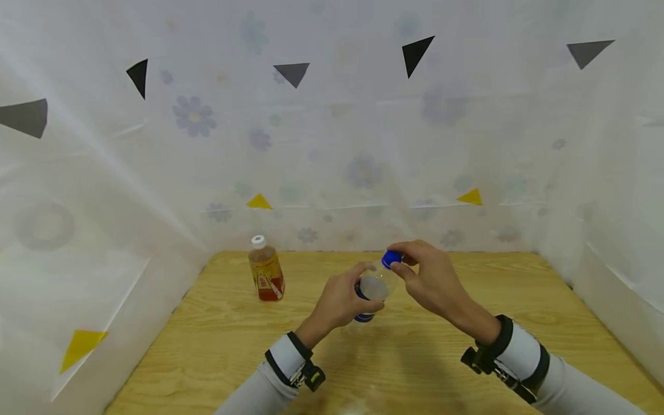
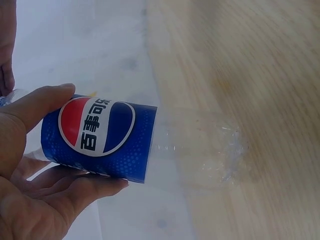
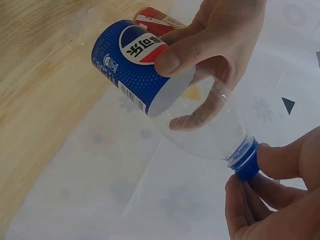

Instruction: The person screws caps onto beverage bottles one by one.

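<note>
A clear plastic bottle (image 3: 220, 127) with a blue Pepsi label (image 2: 100, 135) is held tilted above the table. My left hand (image 1: 339, 297) grips it around the label, thumb on one side and fingers on the other. At the neck, the thumb and fingers of my right hand (image 1: 433, 282) pinch the blue cap (image 3: 246, 160), which sits at the bottle's mouth. No liquid shows inside the bottle. Its clear base (image 2: 225, 150) points down toward the tabletop in the left wrist view.
A drink bottle (image 1: 267, 271) with a white cap, a yellow label and reddish contents stands upright at the table's back left. The wooden table (image 1: 218, 351) meets pale flower-patterned sheeting (image 1: 332, 150) at the back and sides.
</note>
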Demonstrator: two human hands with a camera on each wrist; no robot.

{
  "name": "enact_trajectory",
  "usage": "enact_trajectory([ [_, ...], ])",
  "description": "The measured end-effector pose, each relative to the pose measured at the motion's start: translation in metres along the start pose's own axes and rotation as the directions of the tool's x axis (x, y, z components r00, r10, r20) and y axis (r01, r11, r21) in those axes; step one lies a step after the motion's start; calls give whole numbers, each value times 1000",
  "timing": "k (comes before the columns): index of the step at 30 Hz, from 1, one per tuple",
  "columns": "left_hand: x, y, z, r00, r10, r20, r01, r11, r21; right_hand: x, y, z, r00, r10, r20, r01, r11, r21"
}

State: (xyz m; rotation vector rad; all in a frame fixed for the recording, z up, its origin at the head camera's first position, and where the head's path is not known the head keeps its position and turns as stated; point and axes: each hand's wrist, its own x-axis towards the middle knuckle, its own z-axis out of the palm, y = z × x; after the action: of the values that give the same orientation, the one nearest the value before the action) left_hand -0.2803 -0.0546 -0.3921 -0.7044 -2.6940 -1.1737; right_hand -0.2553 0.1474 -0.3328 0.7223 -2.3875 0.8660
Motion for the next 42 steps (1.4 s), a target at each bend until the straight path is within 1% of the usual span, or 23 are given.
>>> enact_trajectory([
  [5,-1,0,-1,1000,5,1,-5,1000,4,2,0,0,1000,8,-22,-8,1000,-1],
  [9,-1,0,-1,1000,-1,5,1,1000,0,2,1,1,1000,19,-23,-20,1000,-4],
  [13,-2,0,-1,1000,-9,8,9,1000,-5,1,3,3,999,13,-29,-13,1000,10],
  [18,-2,-2,-2,1000,-2,5,3,1000,-11,1,3,5,999,18,-28,-17,1000,20],
  [22,-3,-3,-1,1000,2,5,-2,1000,-11,1,2,4,999,41,0,-41,999,-3],
  [26,-3,-2,-1,1000,9,5,-9,1000,5,2,-2,-2,996,73,56,-70,996,-52],
  [29,-3,-2,0,1000,14,6,-14,1000,14,2,-5,-6,994,59,97,-53,997,-63],
  [33,-3,-2,0,1000,9,8,-9,1000,16,3,-8,-8,992,0,129,4,999,-37],
  [36,-3,-2,0,1000,8,11,-8,1000,11,3,-8,-7,991,-25,130,28,999,-19],
  [42,-4,-3,-1,1000,15,10,-15,1000,8,3,-8,-5,993,-30,114,31,999,-13],
])
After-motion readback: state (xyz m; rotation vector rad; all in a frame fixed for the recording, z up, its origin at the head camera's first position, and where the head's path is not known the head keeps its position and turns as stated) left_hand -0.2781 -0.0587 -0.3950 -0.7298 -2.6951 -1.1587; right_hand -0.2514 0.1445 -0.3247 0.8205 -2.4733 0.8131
